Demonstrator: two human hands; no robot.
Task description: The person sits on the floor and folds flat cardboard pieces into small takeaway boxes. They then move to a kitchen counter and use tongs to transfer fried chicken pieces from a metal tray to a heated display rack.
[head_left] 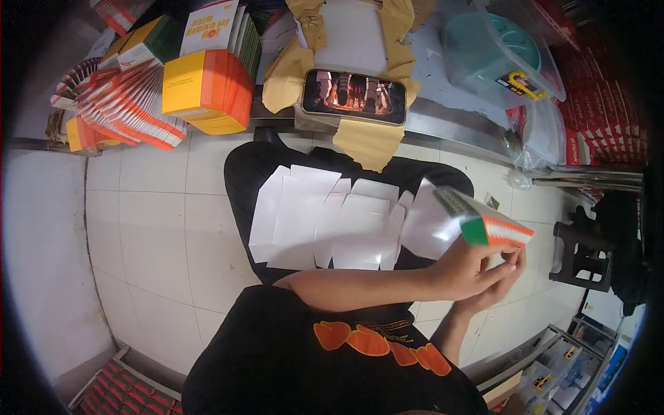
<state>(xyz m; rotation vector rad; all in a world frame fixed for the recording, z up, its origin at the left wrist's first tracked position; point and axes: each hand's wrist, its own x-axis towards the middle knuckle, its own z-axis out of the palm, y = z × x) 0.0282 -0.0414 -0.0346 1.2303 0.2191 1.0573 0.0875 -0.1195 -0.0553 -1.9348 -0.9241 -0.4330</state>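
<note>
Carton: the green, orange and white carton (pixel 499 229) is held up right of the lap, clear of the floor, its far end blurred.
Left hand: the left hand (pixel 460 273) grips the carton at its near edge, the forearm crossing in front of the body to reach it.
Right hand: the right hand (pixel 496 289) comes up from below, fingers bent close to the left hand at the same edge; whether they pinch the carton cannot be told.
Pale sheet: a shiny white sheet (pixel 430 225) lies just left of the carton, blurred; whether it joins the carton cannot be told.
Lap: white blanks (pixel 360 221) spread flat over the black trousers (pixel 240 181), near edges beside the left forearm, flaps toward the bench.
Bench edge: the bench (pixel 449 114) runs across beyond the knees; brown paper (pixel 368 144) hangs over its rim.
Phone: the phone (pixel 355 98) sits at that rim, screen lit.
Bench left: yellow boxes (pixel 185 90) stand near the front edge, beside a fanned orange-and-white stack (pixel 135 104).
Bench right: a clear tub (pixel 553 66) stands near red packs (pixel 602 107).
Open room: bare floor (pixel 152 235) lies between the left wall (pixel 48 256) and the lap; on the right, a narrower tiled strip separates the hands from a dark stool (pixel 584 256), well apart.
</note>
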